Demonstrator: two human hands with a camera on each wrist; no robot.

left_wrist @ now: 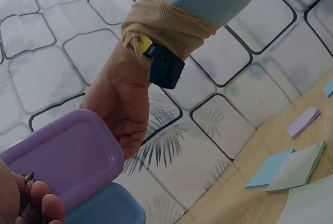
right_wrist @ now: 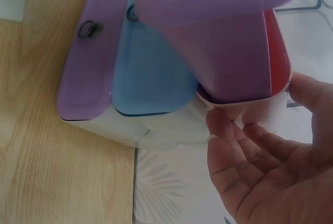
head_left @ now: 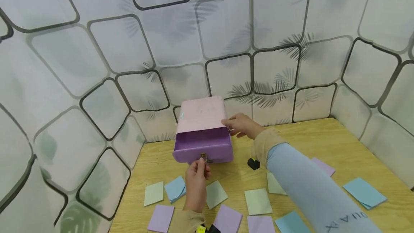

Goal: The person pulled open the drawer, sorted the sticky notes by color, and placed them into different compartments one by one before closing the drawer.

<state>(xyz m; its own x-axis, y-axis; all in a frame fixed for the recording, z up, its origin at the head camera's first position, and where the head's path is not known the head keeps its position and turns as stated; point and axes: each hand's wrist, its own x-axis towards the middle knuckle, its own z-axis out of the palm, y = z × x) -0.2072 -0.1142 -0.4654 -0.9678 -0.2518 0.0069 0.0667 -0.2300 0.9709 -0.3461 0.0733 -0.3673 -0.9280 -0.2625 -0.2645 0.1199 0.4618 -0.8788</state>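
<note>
A small pink drawer cabinet [head_left: 202, 114] stands against the back wall. Its top purple drawer [head_left: 216, 152] is pulled well out, and the part of its inside that shows holds nothing. My left hand [head_left: 196, 182] pinches the metal ring pull [head_left: 204, 158] on that drawer's front. My right hand [head_left: 243, 125] grips the cabinet's upper right side, the thumb [right_wrist: 309, 91] on top and the fingers along the side. Below the pulled-out drawer, the right wrist view shows a blue drawer [right_wrist: 151, 67] and another purple drawer [right_wrist: 88, 62], both pushed in, each with its ring.
Several green, blue and purple sticky-note pads lie across the wooden table [head_left: 343, 143], among them a green pad [head_left: 258, 201], a purple pad [head_left: 161, 218] and a blue pad [head_left: 364, 192]. Patterned cloth walls [head_left: 226, 39] enclose the table's back and sides.
</note>
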